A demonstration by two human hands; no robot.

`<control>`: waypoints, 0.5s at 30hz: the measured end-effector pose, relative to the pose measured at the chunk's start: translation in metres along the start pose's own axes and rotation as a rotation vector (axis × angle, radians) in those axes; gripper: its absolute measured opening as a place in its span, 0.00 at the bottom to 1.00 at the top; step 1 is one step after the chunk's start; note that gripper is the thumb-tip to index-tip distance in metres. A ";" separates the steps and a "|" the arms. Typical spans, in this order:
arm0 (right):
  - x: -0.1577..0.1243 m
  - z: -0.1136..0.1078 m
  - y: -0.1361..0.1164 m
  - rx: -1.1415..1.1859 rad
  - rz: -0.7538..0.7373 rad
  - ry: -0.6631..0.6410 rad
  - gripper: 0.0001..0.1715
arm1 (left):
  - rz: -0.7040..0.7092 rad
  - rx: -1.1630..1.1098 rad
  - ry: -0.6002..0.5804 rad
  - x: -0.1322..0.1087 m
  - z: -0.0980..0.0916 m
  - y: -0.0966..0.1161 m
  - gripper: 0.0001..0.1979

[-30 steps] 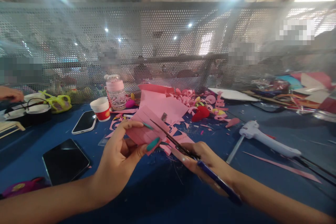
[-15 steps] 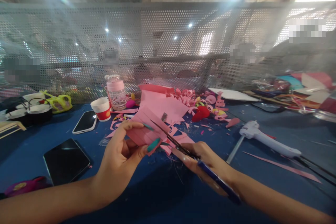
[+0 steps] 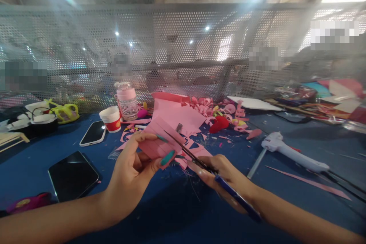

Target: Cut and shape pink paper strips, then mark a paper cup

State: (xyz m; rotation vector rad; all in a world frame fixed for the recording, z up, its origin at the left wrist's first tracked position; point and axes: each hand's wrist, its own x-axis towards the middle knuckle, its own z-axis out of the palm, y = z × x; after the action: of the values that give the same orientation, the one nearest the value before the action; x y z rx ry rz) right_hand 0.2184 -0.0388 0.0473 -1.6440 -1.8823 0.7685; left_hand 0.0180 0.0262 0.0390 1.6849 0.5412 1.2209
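Note:
My left hand [image 3: 134, 167] pinches a piece of pink paper [image 3: 156, 141] marked with faint lines, its thumb and fingers closed on the near edge. A pair of scissors [image 3: 197, 159] with dark blades and blue handles is in my right hand [image 3: 223, 179], fingers wrapped round the handles. The blades lie at the paper's right side, pointing up and left; whether they have cut into it I cannot tell. Behind the paper lie larger pink sheets [image 3: 183, 116] and cut pink scraps [image 3: 197, 148].
Left of my hands are a white phone [image 3: 93, 133], a dark tablet-like device [image 3: 73, 175], paper cups [image 3: 111, 119] and a pink-lidded bottle [image 3: 126, 101]. A glue gun [image 3: 297, 154] and its cord lie to the right. A perforated metal screen [image 3: 183, 53] stands behind the blue table.
Almost nothing differs. Both hands, the paper and the scissors hold the same position; the view has shifted very slightly.

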 end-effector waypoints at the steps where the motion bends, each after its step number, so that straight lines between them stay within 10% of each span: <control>1: 0.000 0.000 0.001 -0.007 -0.005 0.002 0.21 | -0.002 0.001 0.003 0.000 0.000 0.000 0.17; 15: 0.000 0.000 -0.001 0.005 0.002 -0.003 0.23 | -0.041 -0.015 0.003 0.000 0.001 0.003 0.17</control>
State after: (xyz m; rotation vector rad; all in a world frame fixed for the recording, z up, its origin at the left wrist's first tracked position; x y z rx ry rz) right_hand 0.2175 -0.0388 0.0486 -1.6424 -1.8801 0.7760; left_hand 0.0183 0.0244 0.0416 1.6518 0.5653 1.1954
